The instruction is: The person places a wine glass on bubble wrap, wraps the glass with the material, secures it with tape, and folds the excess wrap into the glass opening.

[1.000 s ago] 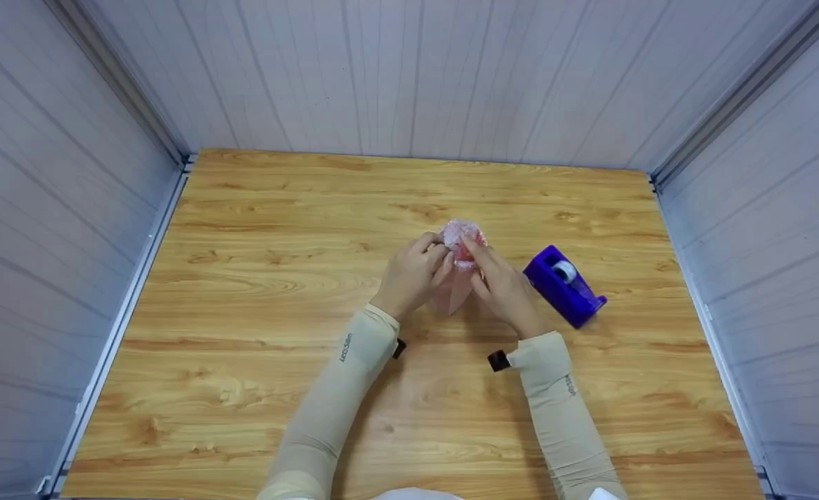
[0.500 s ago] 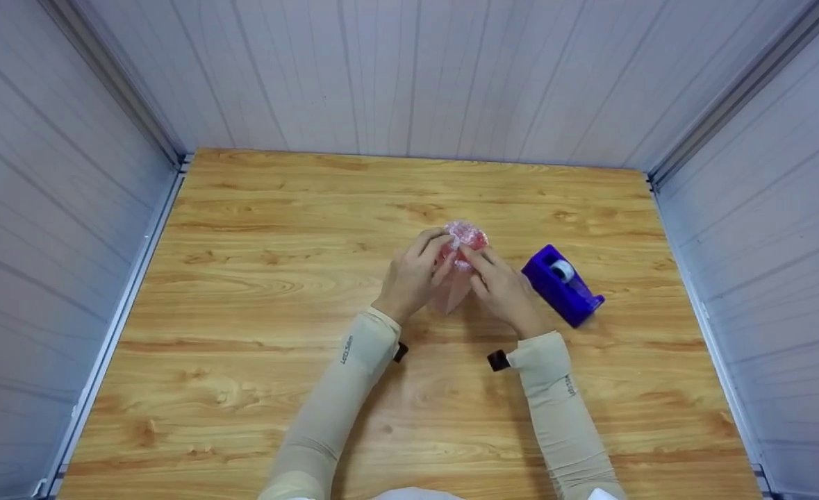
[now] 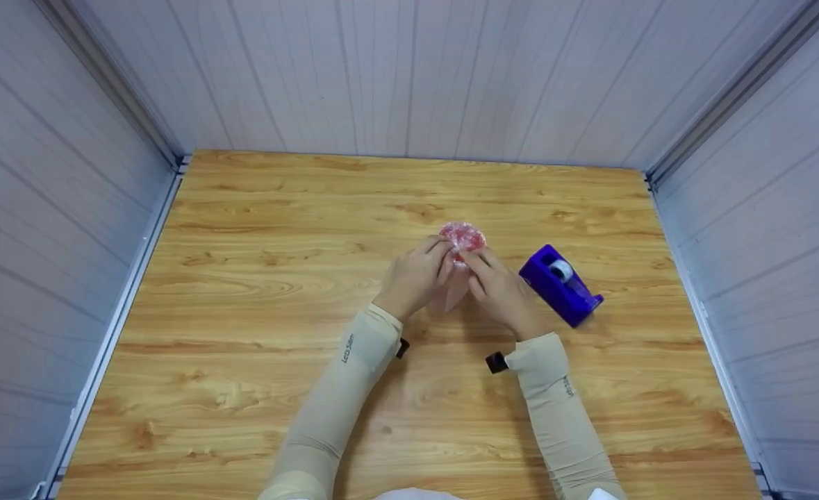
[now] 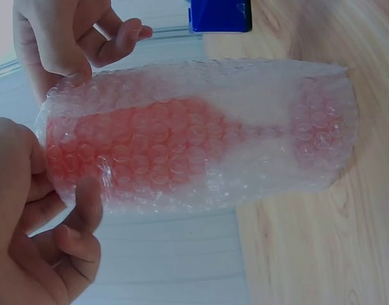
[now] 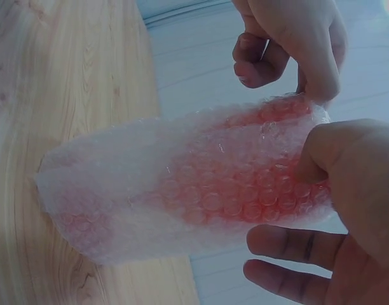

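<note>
A red stemmed goblet [image 4: 150,146], wrapped in clear bubble wrap [image 4: 264,178], stands upright on the table in the head view. Both hands work at its upper end. My left hand [image 3: 415,278] pinches the wrap at the left of the rim, its thumb against the side in the left wrist view. From the right, my right hand [image 3: 505,288] grips the wrap's upper edge; its thumb [image 5: 321,155] lies on the side and two other fingers extend loosely. Some fingertips are hidden over the top. The wrap's top is gathered inward over the goblet's mouth.
A blue tape dispenser [image 3: 562,286] with a white roll of tape [image 3: 562,270] lies just right of the right hand. The wood-grain table [image 3: 256,229] is bounded by pale panel walls [image 3: 409,76] at the back and sides.
The fingers have pushed the wrap's top edge inward, so more red shows at the top. Both hands stay near the rim with small finger shifts. The dispenser has not moved.
</note>
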